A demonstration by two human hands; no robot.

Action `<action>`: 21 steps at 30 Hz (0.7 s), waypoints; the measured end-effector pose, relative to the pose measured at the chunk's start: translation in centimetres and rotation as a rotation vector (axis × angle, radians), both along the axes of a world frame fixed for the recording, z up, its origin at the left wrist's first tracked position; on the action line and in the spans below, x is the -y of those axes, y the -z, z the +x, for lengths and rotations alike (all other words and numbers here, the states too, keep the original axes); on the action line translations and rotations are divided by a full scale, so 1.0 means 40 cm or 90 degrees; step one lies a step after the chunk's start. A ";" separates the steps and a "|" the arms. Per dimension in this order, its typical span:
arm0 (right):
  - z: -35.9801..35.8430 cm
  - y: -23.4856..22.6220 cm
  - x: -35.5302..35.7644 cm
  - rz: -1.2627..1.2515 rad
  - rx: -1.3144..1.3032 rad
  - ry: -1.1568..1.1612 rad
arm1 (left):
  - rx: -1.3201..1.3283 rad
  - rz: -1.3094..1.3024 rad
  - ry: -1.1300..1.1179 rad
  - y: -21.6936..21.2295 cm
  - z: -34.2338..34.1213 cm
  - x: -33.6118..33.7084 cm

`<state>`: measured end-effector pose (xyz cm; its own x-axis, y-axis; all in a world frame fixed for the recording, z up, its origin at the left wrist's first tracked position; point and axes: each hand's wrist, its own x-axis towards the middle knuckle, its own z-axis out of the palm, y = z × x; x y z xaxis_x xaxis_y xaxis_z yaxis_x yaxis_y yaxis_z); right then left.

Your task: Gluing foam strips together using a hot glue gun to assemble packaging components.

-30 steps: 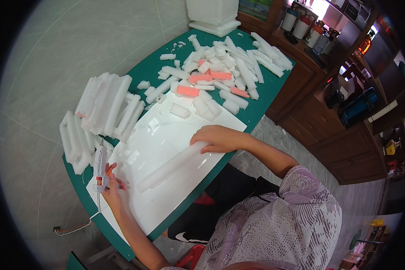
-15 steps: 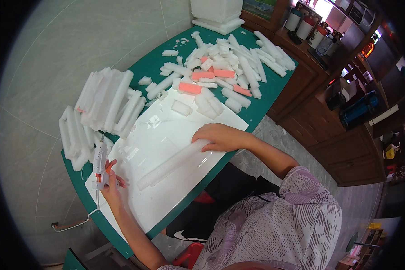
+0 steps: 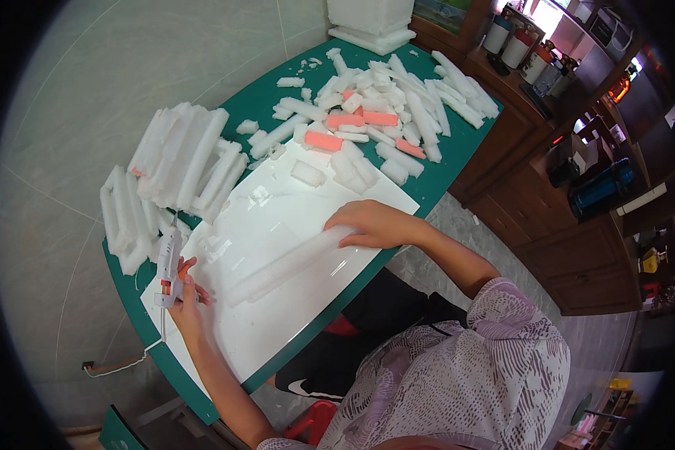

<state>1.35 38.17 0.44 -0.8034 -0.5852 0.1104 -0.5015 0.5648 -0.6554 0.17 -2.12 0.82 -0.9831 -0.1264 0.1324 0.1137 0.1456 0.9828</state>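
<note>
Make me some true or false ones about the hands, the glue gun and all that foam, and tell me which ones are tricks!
1. The left hand holds a glue gun. True.
2. The right hand holds a spoon. False: it holds a long white foam stick.
3. A white board lies on a green table. True.
4. Every piece in the foam pile is white. False: there are pink pieces too.
5. The right hand is at the end of the stick farther from the glue gun. True.
</note>
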 end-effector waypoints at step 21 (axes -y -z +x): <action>-0.003 0.010 0.002 -0.005 -0.022 -0.004 | 0.018 -0.018 0.016 0.002 -0.003 0.009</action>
<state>1.21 38.11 0.04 -0.7950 -0.5898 0.1421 -0.5276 0.5566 -0.6417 0.07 -2.49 0.74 -0.9892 -0.0986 0.1083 0.0905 0.1705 0.9812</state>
